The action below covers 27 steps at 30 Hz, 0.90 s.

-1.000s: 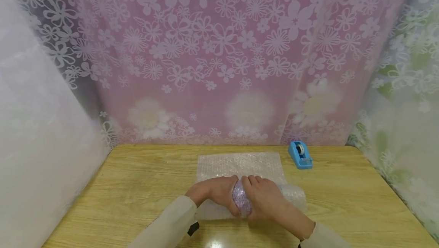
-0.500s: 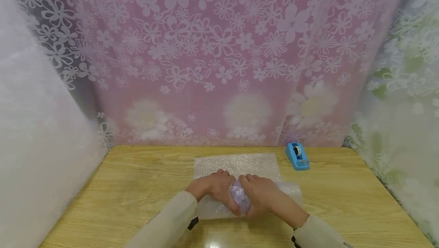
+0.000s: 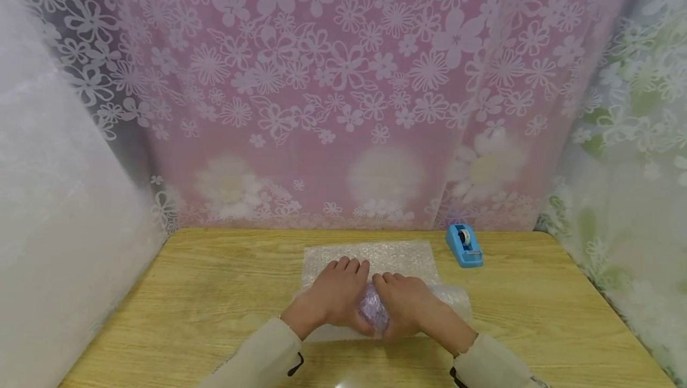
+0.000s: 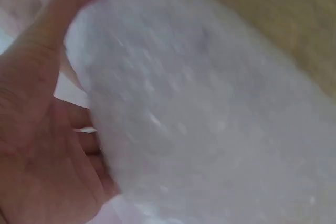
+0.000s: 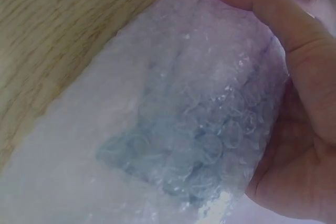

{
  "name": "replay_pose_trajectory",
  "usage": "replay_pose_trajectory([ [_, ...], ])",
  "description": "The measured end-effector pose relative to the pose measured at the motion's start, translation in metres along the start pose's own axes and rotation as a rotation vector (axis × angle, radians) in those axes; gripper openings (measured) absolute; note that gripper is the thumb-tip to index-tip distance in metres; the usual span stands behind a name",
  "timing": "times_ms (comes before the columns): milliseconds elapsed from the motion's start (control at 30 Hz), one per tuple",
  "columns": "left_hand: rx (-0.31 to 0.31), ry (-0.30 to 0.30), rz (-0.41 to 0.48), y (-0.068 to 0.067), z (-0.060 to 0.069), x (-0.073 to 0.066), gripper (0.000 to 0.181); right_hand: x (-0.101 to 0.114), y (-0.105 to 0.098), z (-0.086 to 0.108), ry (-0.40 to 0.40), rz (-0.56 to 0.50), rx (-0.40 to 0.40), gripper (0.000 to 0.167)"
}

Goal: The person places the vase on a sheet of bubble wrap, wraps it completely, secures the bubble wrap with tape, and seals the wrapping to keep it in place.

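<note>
both bare left hand (image 3: 337, 294) and bare right hand (image 3: 410, 306) have fingers holding the purple-tinted clear bubble-wrap roll (image 3: 374, 310); best press evenly, keeping the flat translucent sheet (image 3: 392, 255) toward twelve o'clock smooth.

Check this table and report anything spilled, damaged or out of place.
Nothing stands out: the left hand and right hand hold bubble wrap, its loose sheet lies on the table, and the tape dispenser stands upright.

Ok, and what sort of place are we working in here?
Probably a small makeshift packing spot, though I can't see beyond it: a wood-grain table with floral-patterned curtains hung around it, and bubble wrap and a blue tape dispenser on top.
</note>
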<state>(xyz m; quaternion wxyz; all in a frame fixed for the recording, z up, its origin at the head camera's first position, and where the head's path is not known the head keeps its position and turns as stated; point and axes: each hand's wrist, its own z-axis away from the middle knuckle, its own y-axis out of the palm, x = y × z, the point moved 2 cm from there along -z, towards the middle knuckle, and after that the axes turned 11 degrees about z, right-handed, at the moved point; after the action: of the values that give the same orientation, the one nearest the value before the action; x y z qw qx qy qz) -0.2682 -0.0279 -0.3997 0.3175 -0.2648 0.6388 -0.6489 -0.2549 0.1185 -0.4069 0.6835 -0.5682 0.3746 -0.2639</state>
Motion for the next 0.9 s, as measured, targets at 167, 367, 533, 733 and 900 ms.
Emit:
replay_pose_trajectory([
  [167, -0.077, -0.001, -0.048, 0.002, 0.009, -0.012, 0.093, 0.002, -0.002, 0.0, 0.014, 0.036, -0.008, 0.079],
  [367, -0.132, -0.011, -0.037, 0.016, 0.009, -0.012, 0.083, 0.004, -0.002, -0.001, 0.029, 0.026, 0.0, 0.081],
  [533, -0.147, -0.008, -0.065, 0.022, 0.006, -0.008, 0.085, 0.005, -0.003, -0.002, 0.034, 0.031, 0.015, 0.082],
  [733, -0.122, 0.018, -0.052, 0.023, 0.002, -0.005, 0.088, 0.006, -0.006, -0.001, 0.034, 0.013, 0.026, 0.085],
  [900, -0.107, 0.043, 0.027, 0.025, 0.001, -0.003, 0.085, 0.006, -0.007, 0.0, 0.028, -0.022, 0.03, 0.088],
])
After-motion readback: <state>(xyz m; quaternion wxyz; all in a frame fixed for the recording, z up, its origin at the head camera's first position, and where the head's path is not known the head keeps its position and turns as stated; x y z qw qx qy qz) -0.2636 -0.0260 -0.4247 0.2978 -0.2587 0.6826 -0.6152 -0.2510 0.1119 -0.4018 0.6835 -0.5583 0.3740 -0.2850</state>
